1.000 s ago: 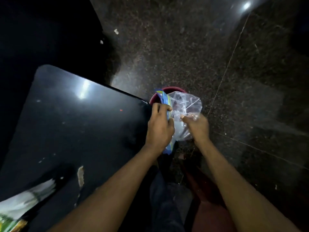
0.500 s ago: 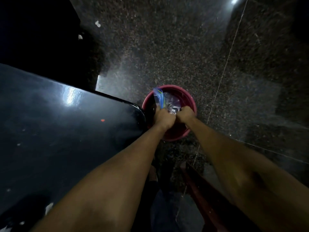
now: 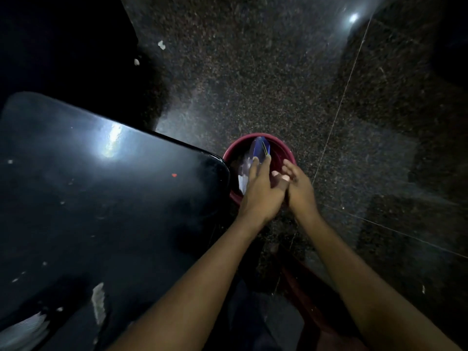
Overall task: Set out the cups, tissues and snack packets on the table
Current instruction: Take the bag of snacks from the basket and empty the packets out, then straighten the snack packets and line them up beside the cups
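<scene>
A red bucket (image 3: 283, 150) stands on the floor just past the table's right corner. Inside it lie a blue packet (image 3: 260, 147) and a crumpled clear plastic bag (image 3: 243, 173). My left hand (image 3: 260, 191) hovers over the bucket's near side with its fingers stretched toward the blue packet, the fingertips at its lower edge. My right hand (image 3: 300, 186) is beside it, fingers spread, holding nothing. The two hands touch at the heels. The black table (image 3: 114, 198) fills the left half of the view.
A white wrapper or tissue (image 3: 22, 330) lies at the table's near left corner, with small white scraps (image 3: 98, 302) close by. The floor (image 3: 253, 84) is dark speckled stone. A dark red seat edge (image 3: 309, 297) and my legs are below the hands.
Both hands pushed the clear bag and blue packet down into the red bucket, then let go. The fingers have spread and the hands have drawn back slightly.
</scene>
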